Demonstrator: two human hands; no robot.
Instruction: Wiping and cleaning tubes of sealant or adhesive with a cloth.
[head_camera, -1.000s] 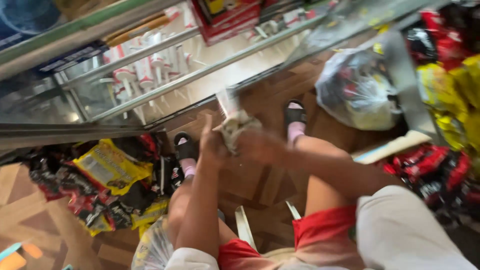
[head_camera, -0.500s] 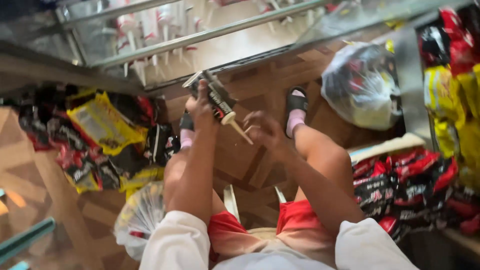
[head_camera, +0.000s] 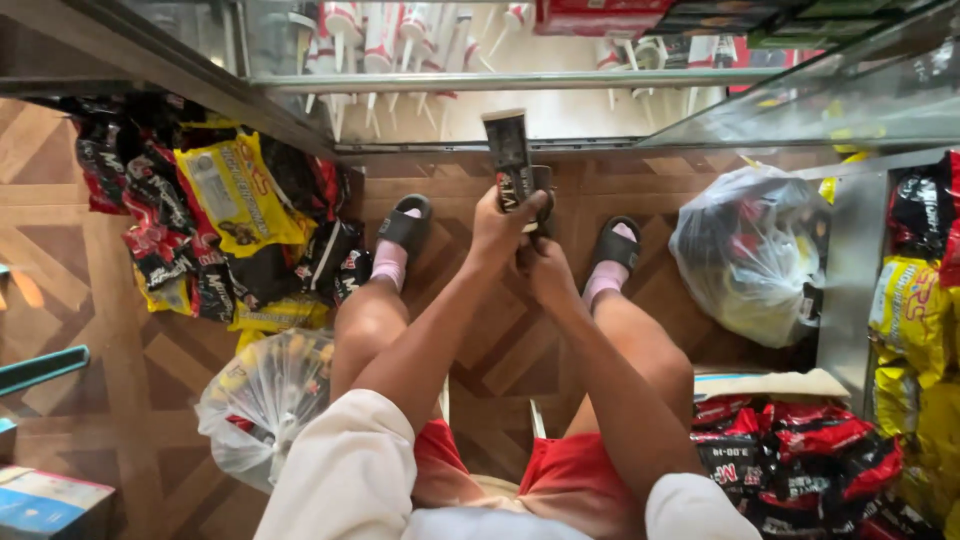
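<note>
Between the knees, the left hand (head_camera: 505, 225) is wrapped around a dark tube (head_camera: 511, 158) and holds it upright. Just under it, the right hand (head_camera: 548, 272) curls up close, but its fingers are hidden, so its grip is unclear. Ahead, a glass shelf (head_camera: 520, 80) edge stands near, with bare wood floor (head_camera: 500, 330) below.

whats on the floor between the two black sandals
In the head view, bare wooden parquet floor lies between the left sandal and the right sandal. Above that gap, both hands hold a dark tube.
</note>
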